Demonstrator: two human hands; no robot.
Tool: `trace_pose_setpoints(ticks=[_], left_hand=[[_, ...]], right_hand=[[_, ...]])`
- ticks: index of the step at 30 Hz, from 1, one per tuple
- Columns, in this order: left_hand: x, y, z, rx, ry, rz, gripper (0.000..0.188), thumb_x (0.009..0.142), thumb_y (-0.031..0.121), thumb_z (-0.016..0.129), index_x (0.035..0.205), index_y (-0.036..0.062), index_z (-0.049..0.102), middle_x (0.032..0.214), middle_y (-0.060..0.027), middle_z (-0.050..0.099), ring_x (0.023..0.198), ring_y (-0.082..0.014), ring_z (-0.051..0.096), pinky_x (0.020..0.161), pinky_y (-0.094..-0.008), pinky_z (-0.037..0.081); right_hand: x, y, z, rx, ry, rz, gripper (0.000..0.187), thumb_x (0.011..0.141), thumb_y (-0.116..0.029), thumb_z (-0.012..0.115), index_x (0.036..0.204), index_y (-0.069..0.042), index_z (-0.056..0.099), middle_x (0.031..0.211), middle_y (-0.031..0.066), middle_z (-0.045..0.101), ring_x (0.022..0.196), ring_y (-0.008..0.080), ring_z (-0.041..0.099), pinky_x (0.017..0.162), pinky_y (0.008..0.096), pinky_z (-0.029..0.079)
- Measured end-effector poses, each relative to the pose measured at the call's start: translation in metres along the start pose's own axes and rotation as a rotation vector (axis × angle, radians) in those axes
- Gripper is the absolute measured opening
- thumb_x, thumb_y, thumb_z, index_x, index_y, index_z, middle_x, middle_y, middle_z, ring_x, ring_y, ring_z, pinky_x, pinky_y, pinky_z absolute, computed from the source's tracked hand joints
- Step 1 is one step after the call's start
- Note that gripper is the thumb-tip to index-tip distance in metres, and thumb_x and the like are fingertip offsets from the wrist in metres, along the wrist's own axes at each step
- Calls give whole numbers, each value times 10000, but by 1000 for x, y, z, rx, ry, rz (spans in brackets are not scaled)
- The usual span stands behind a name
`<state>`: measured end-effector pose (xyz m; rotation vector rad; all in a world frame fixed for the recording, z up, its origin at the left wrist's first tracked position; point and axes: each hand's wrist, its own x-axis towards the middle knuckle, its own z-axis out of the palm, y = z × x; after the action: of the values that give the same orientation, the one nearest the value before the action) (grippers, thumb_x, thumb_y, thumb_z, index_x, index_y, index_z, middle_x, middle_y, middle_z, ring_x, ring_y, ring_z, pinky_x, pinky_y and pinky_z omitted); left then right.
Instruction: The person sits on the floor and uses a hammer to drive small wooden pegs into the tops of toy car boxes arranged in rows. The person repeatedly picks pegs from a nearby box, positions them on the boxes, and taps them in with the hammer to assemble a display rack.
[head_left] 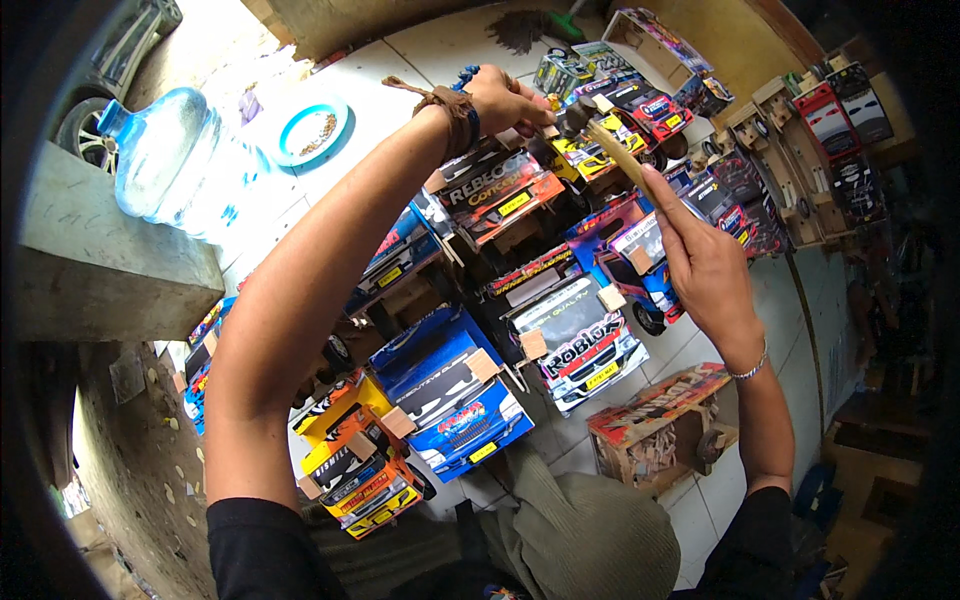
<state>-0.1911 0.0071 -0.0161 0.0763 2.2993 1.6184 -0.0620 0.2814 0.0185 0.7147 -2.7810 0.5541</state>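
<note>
My right hand (705,265) grips the wooden handle of a hammer (622,155). Its dark head is over a yellow toy truck (597,150), close to my left fingers. Reaching far forward, my left hand (502,100) has its fingers closed at that truck's left side; whatever they pinch is too small to make out. Just below my left wrist stands a black and orange toy truck (503,195). Nearer to me are a white toy truck (580,340), a blue one (455,400) and an orange and yellow one (365,465). Small wooden blocks stick out from their cabs.
A red toy truck (650,108) stands beyond the yellow one. More trucks and wooden bodies (790,150) line the right side. A painted wooden truck body (660,425) lies near my knee. At the left are a large clear water bottle (165,155) and a blue-rimmed plate (312,132).
</note>
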Motion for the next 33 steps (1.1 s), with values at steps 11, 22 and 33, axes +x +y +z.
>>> trace_pose_setpoints(ticks=[11, 22, 33], left_hand=[[7, -11, -1, -13, 1, 89, 228, 886, 197, 765, 1010, 7, 743, 912, -68, 746, 786, -104, 702, 735, -227, 568], [-63, 51, 7, -229, -110, 345, 360, 962, 255, 685, 1196, -17, 653, 1054, -82, 702, 946, -142, 685, 872, -281, 569], [-203, 93, 45, -256, -96, 562, 241, 864, 51, 772, 986, 28, 566, 946, -90, 729, 894, -133, 697, 805, -286, 566]], right_hand=[[2, 5, -5, 30, 69, 24, 547, 1003, -151, 554, 1512, -292, 416, 698, 196, 594, 546, 324, 559, 546, 434, 437], [-73, -7, -56, 909, 176, 532, 387, 1047, -184, 480, 1398, -21, 469, 736, -24, 501, 588, 60, 433, 516, 195, 372], [-123, -79, -74, 1078, 127, 588, 235, 1084, -235, 436, 1198, -33, 473, 743, -32, 402, 652, 36, 391, 580, 223, 387]])
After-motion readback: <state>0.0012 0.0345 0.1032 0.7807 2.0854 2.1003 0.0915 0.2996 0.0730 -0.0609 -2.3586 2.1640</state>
